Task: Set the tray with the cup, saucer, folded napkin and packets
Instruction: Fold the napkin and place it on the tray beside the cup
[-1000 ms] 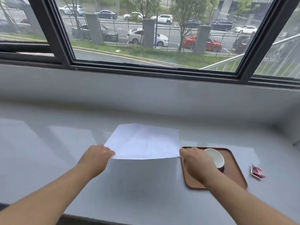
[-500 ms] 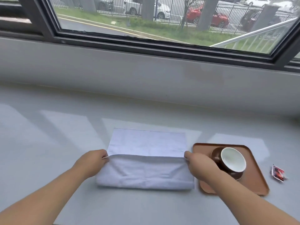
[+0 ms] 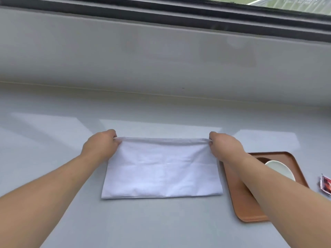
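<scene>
A white napkin (image 3: pixel 162 169) lies folded in half on the grey counter, its folded edge nearest me. My left hand (image 3: pixel 101 145) pinches its far left corner and my right hand (image 3: pixel 224 146) pinches its far right corner, both layers held together. To the right sits a brown tray (image 3: pixel 238 199). On it stands a cup (image 3: pixel 279 170) with a white inside, partly hidden by my right forearm; a dark saucer edge shows behind it. A red packet (image 3: pixel 325 184) lies on the counter right of the tray.
The grey counter (image 3: pixel 53 140) runs back to a low wall under a dark window frame (image 3: pixel 179 13). The tray's left edge lies close to the napkin's right edge.
Both hands carried the napkin's near edge away from me and laid it onto the far edge, folding it in half. The camera tilted down, so the window mostly left the view.
</scene>
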